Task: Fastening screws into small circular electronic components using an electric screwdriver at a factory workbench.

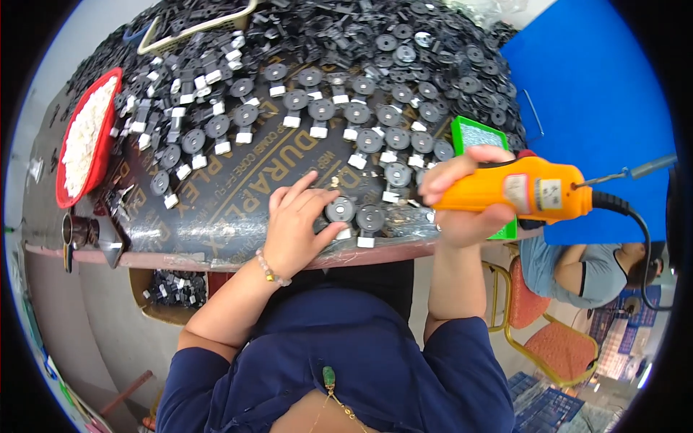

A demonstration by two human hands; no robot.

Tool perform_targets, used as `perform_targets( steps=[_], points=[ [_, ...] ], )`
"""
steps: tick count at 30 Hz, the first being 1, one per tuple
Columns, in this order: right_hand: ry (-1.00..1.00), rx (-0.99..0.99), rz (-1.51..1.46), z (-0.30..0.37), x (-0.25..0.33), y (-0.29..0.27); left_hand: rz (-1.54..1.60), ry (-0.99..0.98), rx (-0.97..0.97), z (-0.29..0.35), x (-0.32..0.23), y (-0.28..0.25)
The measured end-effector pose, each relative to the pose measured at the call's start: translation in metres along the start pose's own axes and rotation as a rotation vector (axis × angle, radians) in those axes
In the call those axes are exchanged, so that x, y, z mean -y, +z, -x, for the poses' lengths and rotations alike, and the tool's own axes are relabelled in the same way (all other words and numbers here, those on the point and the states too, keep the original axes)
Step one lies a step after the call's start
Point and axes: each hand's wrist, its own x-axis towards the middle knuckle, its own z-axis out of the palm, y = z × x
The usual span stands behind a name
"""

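Note:
My left hand [294, 227] rests on the table with its fingers spread, the thumb and forefinger at the left edge of a round black plastic part [340, 209] with a white block. A second such part [371, 218] lies just right of it. My right hand [462, 225] is wrapped round an orange electric screwdriver [530, 189], held level over the table's right side, its nose pointing left. The screwdriver's tip is hard to make out. Under my right hand, partly hidden, sits a green tray [458, 136] with small silvery pieces, probably screws.
Rows of black parts [321, 110] with white blocks lie beyond my hands, before a large heap [325, 36] of black pieces. At left stands a red basket [114, 90] of white pieces. The screwdriver's cable [644, 238] hangs right. Someone [592, 274] sits beyond the chairs [559, 348].

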Motion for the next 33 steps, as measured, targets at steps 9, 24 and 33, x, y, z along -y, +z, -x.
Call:
perform_targets(
  steps=[9,24,33],
  points=[
    [-0.15,-0.419,0.581,0.003,0.037,-0.143,-0.014,-0.01,0.011,0.0,-0.004,0.002],
    [-0.184,-0.478,0.568,0.018,0.032,-0.165,-0.044,-0.004,0.023,-0.001,-0.007,0.001],
    [-0.201,-0.468,0.596,0.013,0.037,-0.16,-0.022,-0.048,0.004,0.0,-0.012,-0.002]
  ],
)
